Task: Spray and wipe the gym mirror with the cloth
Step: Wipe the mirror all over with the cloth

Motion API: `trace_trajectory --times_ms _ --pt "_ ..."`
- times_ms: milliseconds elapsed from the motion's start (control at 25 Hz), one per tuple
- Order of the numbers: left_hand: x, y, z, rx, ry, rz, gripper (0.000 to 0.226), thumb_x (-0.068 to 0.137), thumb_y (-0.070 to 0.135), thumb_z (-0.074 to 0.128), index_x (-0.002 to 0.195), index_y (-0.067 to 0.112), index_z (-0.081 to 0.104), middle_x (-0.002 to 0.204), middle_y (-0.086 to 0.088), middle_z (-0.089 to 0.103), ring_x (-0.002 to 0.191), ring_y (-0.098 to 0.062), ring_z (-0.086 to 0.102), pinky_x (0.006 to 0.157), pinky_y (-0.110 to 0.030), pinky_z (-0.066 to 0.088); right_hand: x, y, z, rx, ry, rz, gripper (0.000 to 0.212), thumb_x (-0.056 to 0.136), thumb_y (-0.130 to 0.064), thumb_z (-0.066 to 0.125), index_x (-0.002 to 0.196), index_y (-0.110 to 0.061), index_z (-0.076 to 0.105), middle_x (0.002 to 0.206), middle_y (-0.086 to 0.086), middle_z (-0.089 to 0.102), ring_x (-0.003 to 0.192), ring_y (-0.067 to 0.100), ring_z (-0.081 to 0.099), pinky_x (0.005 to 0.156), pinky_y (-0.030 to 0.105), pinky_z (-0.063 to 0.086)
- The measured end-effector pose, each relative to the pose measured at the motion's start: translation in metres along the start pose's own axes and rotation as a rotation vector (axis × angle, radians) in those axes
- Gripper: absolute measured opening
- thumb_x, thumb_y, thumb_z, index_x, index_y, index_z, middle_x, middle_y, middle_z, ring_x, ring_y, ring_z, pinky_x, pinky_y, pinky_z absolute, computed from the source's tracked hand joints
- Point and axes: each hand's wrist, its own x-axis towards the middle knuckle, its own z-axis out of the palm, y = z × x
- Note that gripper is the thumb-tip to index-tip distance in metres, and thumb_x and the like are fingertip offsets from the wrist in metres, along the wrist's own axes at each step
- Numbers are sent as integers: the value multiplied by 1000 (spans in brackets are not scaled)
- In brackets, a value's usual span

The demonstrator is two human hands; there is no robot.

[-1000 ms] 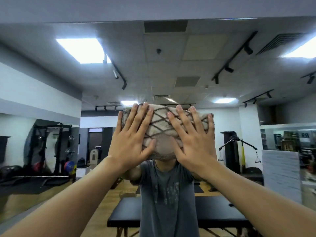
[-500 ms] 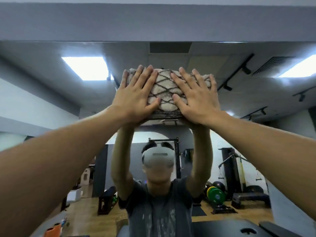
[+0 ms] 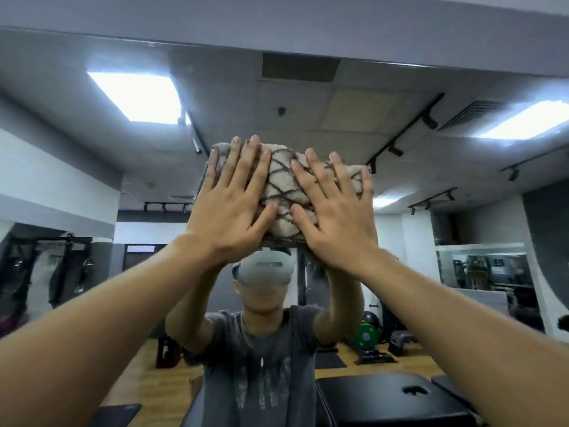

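Head view, looking up along both my forearms at the mirror (image 3: 92, 180). My left hand (image 3: 229, 211) and right hand (image 3: 335, 217) lie flat side by side on the cloth (image 3: 281, 186), fingers straight and spread, palms pressing it against the glass. Neither hand curls round the fabric; the thumbs point inward toward each other and both rest on the cloth, with a strip of it showing between them.

The cloth is a folded beige pad with a dark criss-cross line pattern. It sits high on the mirror, above my reflected head. Its top edge shows past my fingertips, left corner higher than the right, so the pad is slightly tilted. Its lower edge is just below the heels of my hands.

In the reflection: my headset (image 3: 264, 268), grey, directly under the cloth; grey T-shirt (image 3: 261, 365); both raised arms. Behind that, ceiling light panels (image 3: 135, 97) at left and right, black track lights, a wooden floor, a green weight plate (image 3: 366, 334) at right, and a black padded bench (image 3: 391, 399) at the lower right.
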Motion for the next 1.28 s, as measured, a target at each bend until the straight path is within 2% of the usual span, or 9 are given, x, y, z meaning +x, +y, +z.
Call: trace_trajectory --times_ms 160,360,560,800,960,1120,1280 --pt "-100 46 6 7 -38 -55 83 100 55 28 164 6 9 172 -17 -1 160 -34 -2 126 -62 12 -98 -20 16 8 -55 -32 75 102 -62 30 168 -40 3 178 -8 -1 164 25 -3 127 65 -3" --pt "-147 61 9 4 -104 -114 88 97 55 37 164 6 9 172 -17 -2 160 -35 0 126 -60 13 -133 -31 21 -45 -67 -83 77 99 -59 39 168 -36 15 177 -5 11 163 28 10 125 69 9" --pt "-97 8 0 -3 -48 -79 88 96 60 33 165 12 8 173 -11 -2 160 -29 -4 127 -58 11 -69 -48 18 -37 -50 -40 74 99 -61 34 167 -38 17 177 -6 14 163 28 13 126 67 7" --pt "16 -112 -27 57 -1 -113 87 94 66 18 166 18 6 174 -8 1 160 -26 -3 129 -48 0 96 -82 3 -49 -30 22 73 97 -68 18 166 -46 9 177 -11 7 163 26 7 127 63 -4" --pt "68 -183 -54 38 -21 -140 92 89 70 12 166 20 5 174 -6 0 160 -24 -3 129 -44 -3 181 -114 -5 -22 -40 42 67 105 -63 26 166 -46 5 177 -11 -1 163 26 -1 127 63 -8" --pt "32 -224 -62 21 13 -114 90 90 68 17 166 18 10 174 -8 5 160 -25 1 130 -45 0 165 -170 12 0 23 4 65 107 -59 25 167 -44 5 177 -12 0 163 26 -2 126 65 -9" --pt "-38 -188 -50 57 23 -124 83 96 61 23 166 18 9 174 -8 5 160 -26 0 129 -48 2 93 -171 29 13 31 -106 65 107 -60 28 167 -44 11 177 -12 7 164 26 3 126 66 -3"
